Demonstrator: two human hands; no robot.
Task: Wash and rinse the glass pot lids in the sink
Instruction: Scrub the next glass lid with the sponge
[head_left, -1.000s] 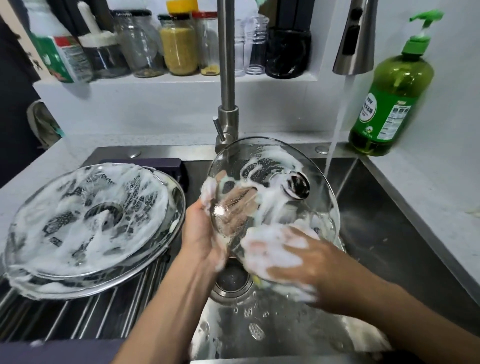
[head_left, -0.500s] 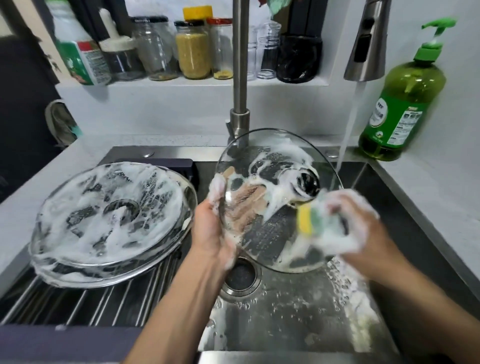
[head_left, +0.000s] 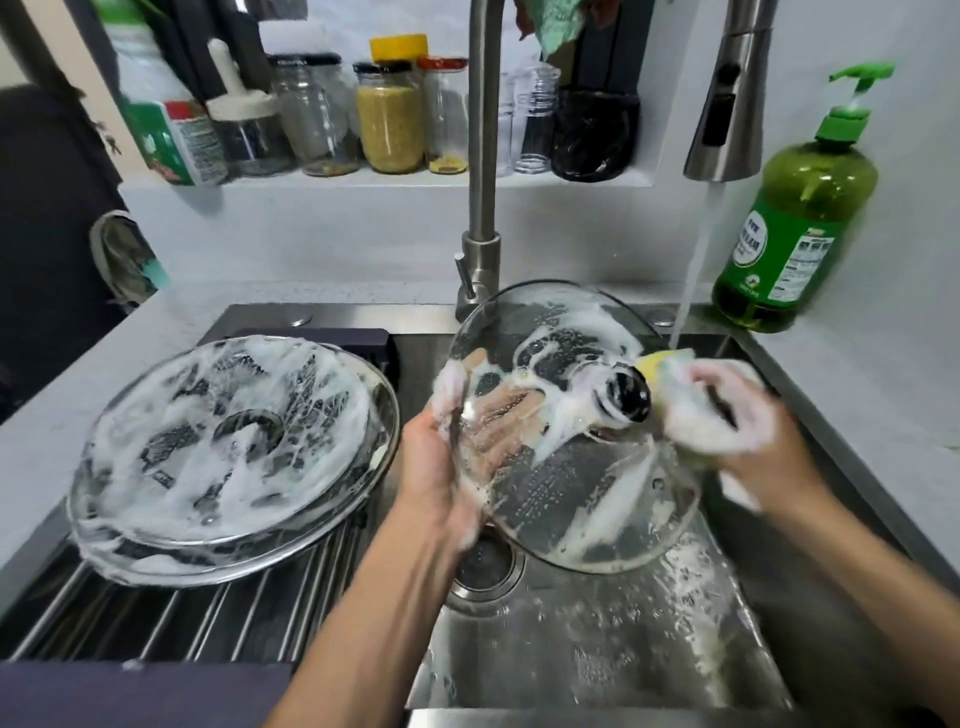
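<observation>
Soap still coats both lids: left hand (head_left: 441, 467) grips the tilted lid (head_left: 571, 467), right hand (head_left: 737, 415) clutches the sponge (head_left: 670, 379) at its knob, rinsing not yet begun.

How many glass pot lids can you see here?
2 clearly. One soapy lid rests on the drying rack at left, possibly stacked on another under the foam. The other lid is gripped by the left hand above the sink.

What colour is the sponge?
Yellow, under white foam, in the right hand; sponge shows in the head view.
</observation>
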